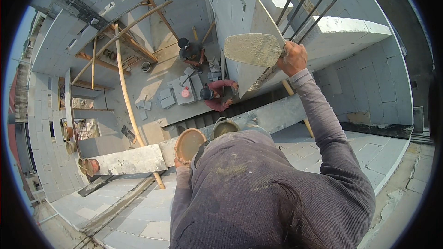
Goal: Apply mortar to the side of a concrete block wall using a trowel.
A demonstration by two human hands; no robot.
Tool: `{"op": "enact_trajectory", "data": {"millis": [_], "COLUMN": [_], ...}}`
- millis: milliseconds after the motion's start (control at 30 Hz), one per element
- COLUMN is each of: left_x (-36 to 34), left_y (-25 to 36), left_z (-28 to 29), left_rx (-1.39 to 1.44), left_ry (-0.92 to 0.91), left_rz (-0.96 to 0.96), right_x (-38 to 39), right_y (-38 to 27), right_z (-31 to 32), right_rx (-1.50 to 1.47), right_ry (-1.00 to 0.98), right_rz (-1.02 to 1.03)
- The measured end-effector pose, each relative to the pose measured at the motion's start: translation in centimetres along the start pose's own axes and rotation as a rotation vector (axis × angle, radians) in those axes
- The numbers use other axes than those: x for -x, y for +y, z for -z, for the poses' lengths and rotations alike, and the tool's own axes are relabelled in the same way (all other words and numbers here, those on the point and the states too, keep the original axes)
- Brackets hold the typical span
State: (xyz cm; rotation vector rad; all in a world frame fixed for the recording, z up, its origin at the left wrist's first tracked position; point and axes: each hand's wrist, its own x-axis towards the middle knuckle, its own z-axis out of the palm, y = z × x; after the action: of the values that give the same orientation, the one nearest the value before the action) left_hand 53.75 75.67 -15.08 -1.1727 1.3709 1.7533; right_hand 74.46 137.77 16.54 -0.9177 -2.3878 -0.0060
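Observation:
My right hand (293,58) is closed around the handle of a trowel (251,49), raised at the far right beside a wall end (259,71). Grey mortar coats the trowel's broad, rounded blade. Whether the blade touches the wall cannot be made out. Low at the left of my body, my left hand (181,162) grips the rim of a pinkish-orange bowl (190,143), its fingers partly hidden. Greyish material lies inside the bowl. Just right of it a dark bucket (225,127) holds something grey, partly covered by my body.
Under me runs a scaffold plank (127,160), with bamboo poles (125,94) beside it. Steel bars (318,4) jut out by the right wall. Far below, one co-worker (191,55) is near stacked grey blocks (184,92); another (219,94) is by the wall. Small buckets (90,167) sit at the plank's left end.

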Motion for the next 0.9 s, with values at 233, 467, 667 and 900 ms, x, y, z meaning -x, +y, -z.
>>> {"op": "enact_trajectory", "data": {"millis": [233,467,667,900], "left_x": [-0.62,-0.70,-0.86,-0.81], "left_y": [0.09,0.06,0.19,0.17], "left_z": [0.68,0.49,0.71,0.68], "left_rx": [-0.042,-0.046,-0.057,-0.029], "left_ry": [-0.062,0.023,-0.003,-0.079], "left_rz": [0.003,0.005,0.030,0.019], "right_x": [-0.16,-0.05,-0.01,-0.11], "right_y": [-0.14,0.02,-0.01,-0.07], "right_z": [0.28,0.23,0.32,0.41], "right_rx": [-0.042,0.014,0.002,0.016], "right_ry": [0.031,-0.033,-0.036,-0.049], "right_rz": [0.033,-0.012,-0.009,-0.010]}}
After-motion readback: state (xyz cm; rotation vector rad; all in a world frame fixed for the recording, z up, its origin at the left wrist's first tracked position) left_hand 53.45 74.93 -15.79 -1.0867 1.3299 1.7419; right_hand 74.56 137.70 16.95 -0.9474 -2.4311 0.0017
